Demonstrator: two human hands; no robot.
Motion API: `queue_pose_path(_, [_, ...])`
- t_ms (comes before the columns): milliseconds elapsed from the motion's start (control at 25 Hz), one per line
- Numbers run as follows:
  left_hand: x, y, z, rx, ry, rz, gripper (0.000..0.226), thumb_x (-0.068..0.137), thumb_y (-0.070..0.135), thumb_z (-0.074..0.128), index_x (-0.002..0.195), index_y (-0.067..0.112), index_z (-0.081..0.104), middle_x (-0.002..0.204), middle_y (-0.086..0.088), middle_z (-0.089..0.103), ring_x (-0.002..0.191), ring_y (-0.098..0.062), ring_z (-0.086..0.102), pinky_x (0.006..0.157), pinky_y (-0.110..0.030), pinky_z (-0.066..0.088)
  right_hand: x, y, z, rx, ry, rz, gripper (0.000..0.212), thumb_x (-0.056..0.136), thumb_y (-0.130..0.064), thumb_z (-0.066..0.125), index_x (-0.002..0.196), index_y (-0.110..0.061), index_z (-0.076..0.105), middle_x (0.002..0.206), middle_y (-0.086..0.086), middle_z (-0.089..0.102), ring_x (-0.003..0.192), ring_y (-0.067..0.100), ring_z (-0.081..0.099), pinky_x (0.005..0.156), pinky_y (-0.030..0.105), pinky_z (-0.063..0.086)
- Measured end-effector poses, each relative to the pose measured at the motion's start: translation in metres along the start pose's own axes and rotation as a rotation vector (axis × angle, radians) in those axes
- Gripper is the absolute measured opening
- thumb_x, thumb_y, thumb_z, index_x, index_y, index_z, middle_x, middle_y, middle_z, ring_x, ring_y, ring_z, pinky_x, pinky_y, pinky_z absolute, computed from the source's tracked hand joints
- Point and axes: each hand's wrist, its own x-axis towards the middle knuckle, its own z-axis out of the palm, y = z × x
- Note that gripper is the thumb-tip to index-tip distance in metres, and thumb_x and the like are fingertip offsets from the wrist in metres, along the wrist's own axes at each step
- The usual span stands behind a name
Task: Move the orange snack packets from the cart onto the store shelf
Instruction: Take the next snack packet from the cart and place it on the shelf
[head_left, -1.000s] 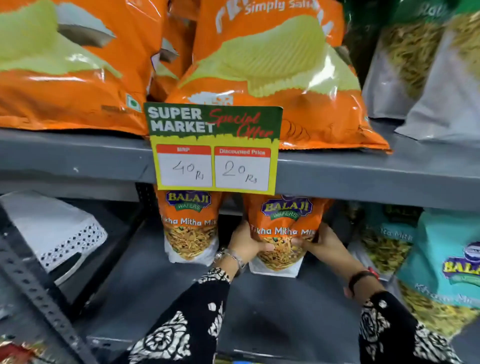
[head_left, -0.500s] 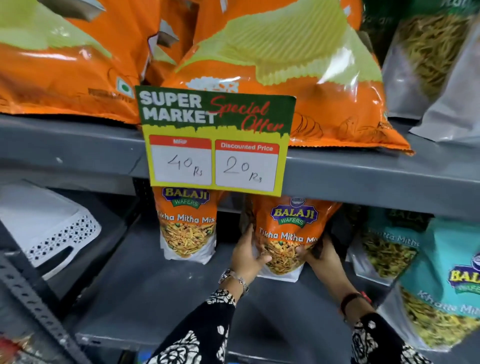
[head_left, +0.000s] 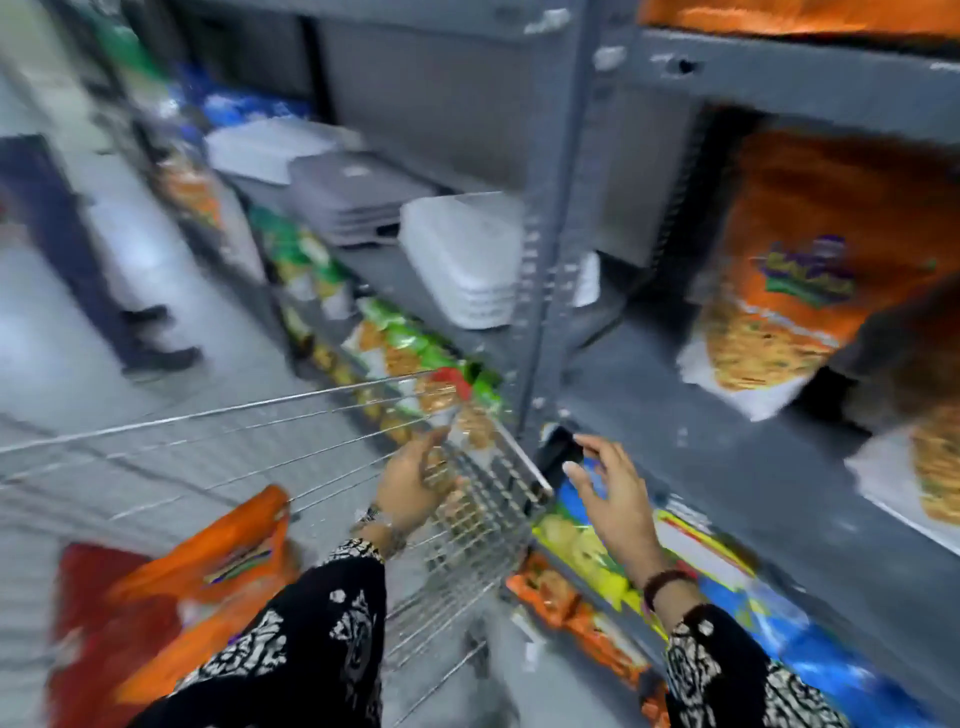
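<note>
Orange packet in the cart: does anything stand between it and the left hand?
Nothing visible does. The left hand hangs empty over the wire cart, and the orange packet lies exposed below it on the left.

Black white-patterned sleeves (head_left: 311, 639), silver bracelet (head_left: 376, 522), dark beaded bracelet (head_left: 667, 579)

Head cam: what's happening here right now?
A person is restocking. Both hands are empty: the left hand reaches over the wire cart toward an orange snack packet lying in it, and the right hand hangs open near the grey shelf. One orange packet already stands on that shelf. The view is motion-blurred.
</note>
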Motion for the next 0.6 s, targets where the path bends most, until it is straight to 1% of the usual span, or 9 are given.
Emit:
queue_pose_path(80, [-0.032,-0.050,-0.053,0.026,0.148,-0.157,0.056,0.071,0.006,0.071,0.122,0.005,0.048,0.126,-0.016,0.056,0.117,-0.028,0.051,0.094,-0.028,0.037,0.003,-0.020,0.060,-0.001,-0.236,-0.042,0.028,0.084,-0.012,0.058,0.111,-0.007,0.055,0.117,0.014,0.058,0.111,0.025,0.051,0.096,0.031,0.038])
queue_pose_path(200, [-0.083,-0.107,-0.115,0.033,0.341,-0.413,0.053,0.070,0.009,0.073,0.117,0.004,0.050,0.119,-0.017,0.060,0.110,-0.030,0.056,0.087,-0.030,0.041,0.005,-0.044,0.138,0.025,-0.530,-0.043,0.031,0.087,-0.018,0.055,0.117,-0.013,0.051,0.128,0.011,0.052,0.120,0.025,0.046,0.094,0.029,0.038])
queue_pose_path(280, [-0.110,-0.144,-0.148,0.054,0.408,-0.634,0.049,0.068,0.010,0.074,0.112,0.002,0.054,0.115,-0.020,0.062,0.106,-0.032,0.056,0.085,-0.033,0.040,0.006,-0.053,0.190,0.001,-0.683,-0.034,0.034,0.088,-0.019,0.053,0.121,-0.013,0.048,0.133,0.011,0.047,0.122,0.027,0.043,0.098,0.036,0.039])
queue_pose_path(360, [-0.129,-0.180,-0.168,0.103,0.326,-0.822,0.048,0.070,0.010,0.073,0.112,-0.001,0.054,0.119,-0.021,0.060,0.109,-0.032,0.056,0.087,-0.033,0.040,0.005,-0.055,0.232,-0.052,-0.799,-0.040,0.038,0.088,-0.020,0.053,0.125,-0.014,0.044,0.139,0.011,0.040,0.127,0.027,0.038,0.104,0.043,0.036])
queue_pose_path(440, [-0.134,-0.218,-0.179,0.097,0.197,-0.995,0.035,0.076,0.011,0.067,0.105,-0.007,0.056,0.125,-0.023,0.056,0.113,-0.033,0.054,0.088,-0.034,0.039,0.005,-0.056,0.277,-0.097,-0.893,-0.041,0.043,0.088,-0.019,0.053,0.128,-0.014,0.039,0.142,0.010,0.037,0.131,0.025,0.034,0.107,0.036,0.031])
queue_pose_path(480, [-0.130,-0.237,-0.182,0.167,0.087,-1.031,0.022,0.080,0.007,0.061,0.093,-0.011,0.059,0.128,-0.027,0.052,0.115,-0.036,0.052,0.090,-0.036,0.038,0.006,-0.055,0.303,-0.119,-0.938,-0.027,0.046,0.088,-0.018,0.053,0.130,-0.014,0.037,0.144,0.009,0.034,0.132,0.024,0.031,0.106,0.032,0.027])
queue_pose_path(520, [-0.126,-0.242,-0.181,0.249,-0.001,-1.009,0.016,0.082,0.003,0.057,0.087,-0.011,0.060,0.130,-0.031,0.047,0.118,-0.039,0.048,0.092,-0.037,0.036,0.006,-0.053,0.323,-0.140,-0.981,-0.008,0.050,0.087,-0.018,0.054,0.133,-0.014,0.034,0.146,0.009,0.031,0.135,0.023,0.027,0.106,0.029,0.025])
queue_pose_path(560, [-0.123,-0.254,-0.175,0.195,-0.002,-1.024,0.022,0.082,0.006,0.058,0.098,-0.010,0.057,0.132,-0.029,0.045,0.121,-0.039,0.045,0.093,-0.037,0.035,0.005,-0.053,0.339,-0.169,-1.023,0.006,0.056,0.087,-0.018,0.055,0.135,-0.014,0.029,0.149,0.010,0.026,0.136,0.022,0.024,0.107,0.027,0.022])
queue_pose_path(600, [-0.123,-0.274,-0.164,0.082,-0.021,-1.016,0.040,0.080,0.016,0.063,0.112,-0.006,0.051,0.135,-0.024,0.045,0.122,-0.035,0.045,0.093,-0.033,0.037,0.005,-0.049,0.356,-0.199,-1.067,0.025,0.062,0.085,-0.018,0.057,0.138,-0.014,0.023,0.151,0.010,0.021,0.138,0.022,0.020,0.107,0.025,0.020])
